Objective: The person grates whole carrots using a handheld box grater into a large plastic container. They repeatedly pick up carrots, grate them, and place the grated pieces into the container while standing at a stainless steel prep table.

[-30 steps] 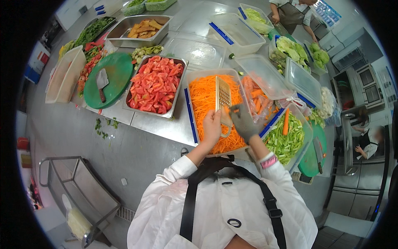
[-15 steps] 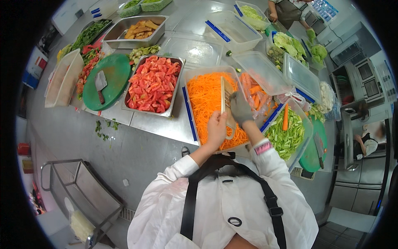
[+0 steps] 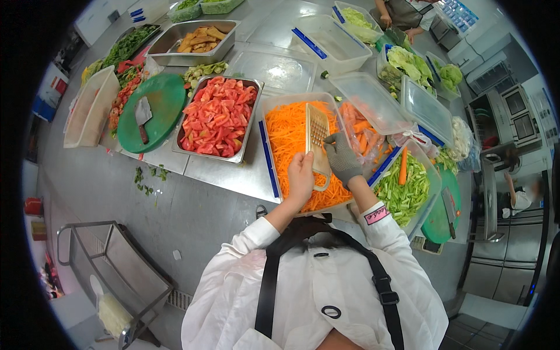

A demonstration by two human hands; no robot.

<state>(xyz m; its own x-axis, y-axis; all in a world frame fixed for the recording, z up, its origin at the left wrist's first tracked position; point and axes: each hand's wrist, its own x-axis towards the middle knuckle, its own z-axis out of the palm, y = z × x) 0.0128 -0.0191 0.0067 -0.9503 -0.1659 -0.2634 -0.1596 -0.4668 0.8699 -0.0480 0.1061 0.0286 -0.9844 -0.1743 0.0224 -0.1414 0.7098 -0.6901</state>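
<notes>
Presently, left hand (image 3: 301, 176) closed round the lower part of the grater (image 3: 316, 129); grater held over shredded carrot (image 3: 284, 135) in clear tub (image 3: 268, 153); gloved right hand (image 3: 344, 160) curled beside the perforated face, contents cannot be told; tomato pieces (image 3: 219, 116) left of tub.

Bright, even light spread over the table (image 3: 233, 176), pale glare thrown back by steel beyond the fingers (image 3: 303, 161), steel doors (image 3: 508, 256) bowed far right of them, corners blacked out all around.
</notes>
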